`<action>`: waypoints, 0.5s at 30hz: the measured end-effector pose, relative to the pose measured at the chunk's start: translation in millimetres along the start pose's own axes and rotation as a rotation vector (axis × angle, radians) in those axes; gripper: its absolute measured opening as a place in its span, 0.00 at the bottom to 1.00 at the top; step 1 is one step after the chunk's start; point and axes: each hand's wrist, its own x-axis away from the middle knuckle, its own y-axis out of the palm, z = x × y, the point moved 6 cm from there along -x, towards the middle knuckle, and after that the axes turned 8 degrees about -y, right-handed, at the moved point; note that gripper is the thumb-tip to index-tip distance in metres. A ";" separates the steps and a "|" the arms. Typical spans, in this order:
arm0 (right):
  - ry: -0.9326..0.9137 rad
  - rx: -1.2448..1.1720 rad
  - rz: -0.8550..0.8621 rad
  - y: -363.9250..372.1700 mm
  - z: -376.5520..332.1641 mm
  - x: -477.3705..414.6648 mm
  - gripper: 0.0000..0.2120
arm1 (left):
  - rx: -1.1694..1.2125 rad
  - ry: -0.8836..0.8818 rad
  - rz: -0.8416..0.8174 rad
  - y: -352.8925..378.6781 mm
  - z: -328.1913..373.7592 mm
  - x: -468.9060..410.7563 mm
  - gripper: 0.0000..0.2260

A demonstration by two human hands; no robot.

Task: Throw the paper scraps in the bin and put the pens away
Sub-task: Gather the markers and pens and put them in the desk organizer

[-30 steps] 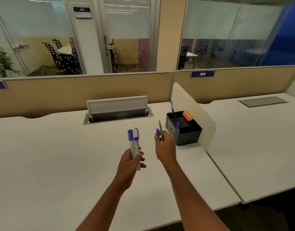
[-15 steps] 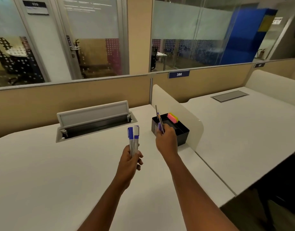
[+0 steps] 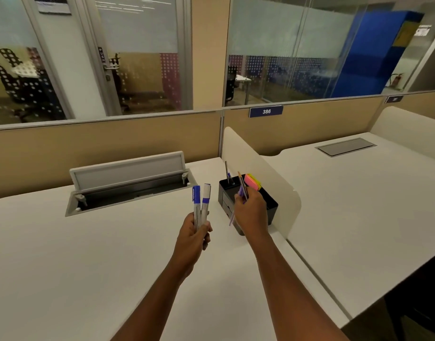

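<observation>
Gripping thin pens [image 3: 241, 193] upright, our right hand [image 3: 251, 212] hangs directly above the black organizer [image 3: 271, 205]; our left hand [image 3: 193, 238], left of the organizer, clasps two upright markers [image 3: 201, 205].

White desks [image 3: 359, 193] meet tan partitions [image 3: 101, 148] below frosted glass walls [image 3: 285, 45].

Open-plan office, white desks [image 3: 88, 254], tan partition [image 3: 113, 146] numbered 386, glass-walled meeting rooms [image 3: 137, 57] behind

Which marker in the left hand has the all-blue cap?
The left one of the two markers in the left hand. The marker beside it has a white top with a blue band.
</observation>
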 end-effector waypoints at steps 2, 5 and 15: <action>-0.014 -0.002 0.009 -5.0 5.2 -17.1 0.08 | 0.005 -0.004 0.014 9.1 2.8 -9.2 0.13; -0.063 0.033 0.006 -10.9 12.7 -42.9 0.06 | 0.017 -0.007 0.033 21.0 7.3 -22.3 0.13; -0.185 0.097 0.010 -7.6 29.0 -123.7 0.15 | 0.020 -0.013 0.089 40.9 11.6 -56.1 0.07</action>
